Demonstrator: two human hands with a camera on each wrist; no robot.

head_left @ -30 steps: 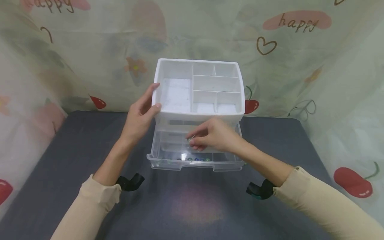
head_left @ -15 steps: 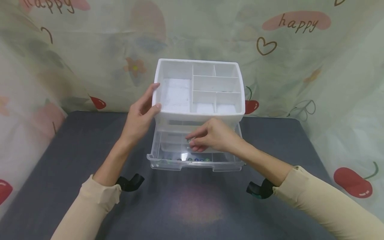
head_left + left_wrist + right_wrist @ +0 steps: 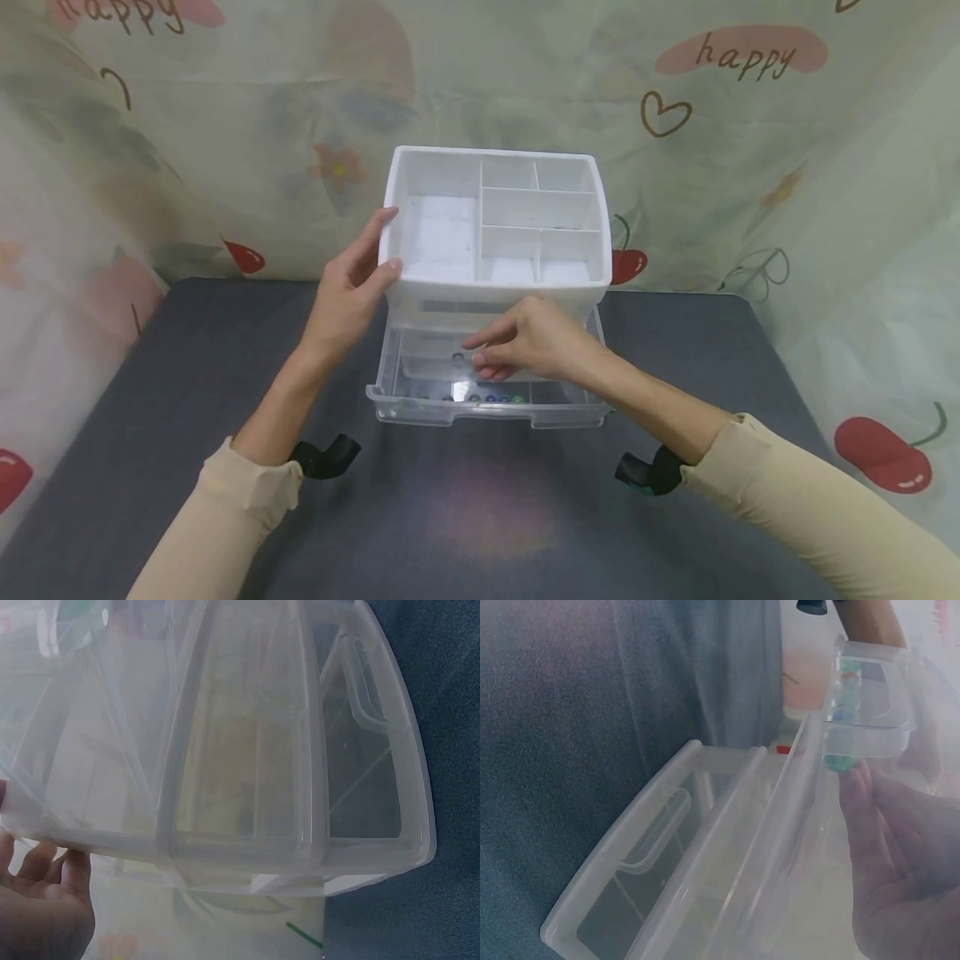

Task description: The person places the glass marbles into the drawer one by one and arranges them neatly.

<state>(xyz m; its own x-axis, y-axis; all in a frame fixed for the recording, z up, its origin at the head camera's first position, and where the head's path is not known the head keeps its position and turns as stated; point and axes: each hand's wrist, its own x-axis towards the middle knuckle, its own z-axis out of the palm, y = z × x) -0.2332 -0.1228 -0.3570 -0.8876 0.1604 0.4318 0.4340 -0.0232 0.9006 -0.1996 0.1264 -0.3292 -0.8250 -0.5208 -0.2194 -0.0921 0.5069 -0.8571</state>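
Observation:
My left hand (image 3: pixel 341 292) grips the left rim of the white compartment top (image 3: pixel 442 237) of a plastic drawer organizer. In the left wrist view its curled fingers (image 3: pixel 75 874) hold the organizer's edge. My right hand (image 3: pixel 536 337) is above the pulled-out clear drawer (image 3: pixel 386 367), thumb and forefinger slightly apart. Just left of their tips is a clear marble (image 3: pixel 458 358), apart from them. Several green and blue marbles (image 3: pixel 491 399) lie in a row along the drawer's front. In the right wrist view a green marble (image 3: pixel 840 763) shows through clear plastic near my fingertips.
The organizer stands at the back of a dark cloth-covered table (image 3: pixel 360 525). Behind and beside it hangs a patterned curtain (image 3: pixel 480 92). Lower drawers (image 3: pixel 364 772) below the open one are pushed in. Black bands (image 3: pixel 326 457) sit at both wrists.
The clear marble, earlier pinched between my right thumb and forefinger, is now free and to the left of them. My left hand and the organizer have stayed in place.

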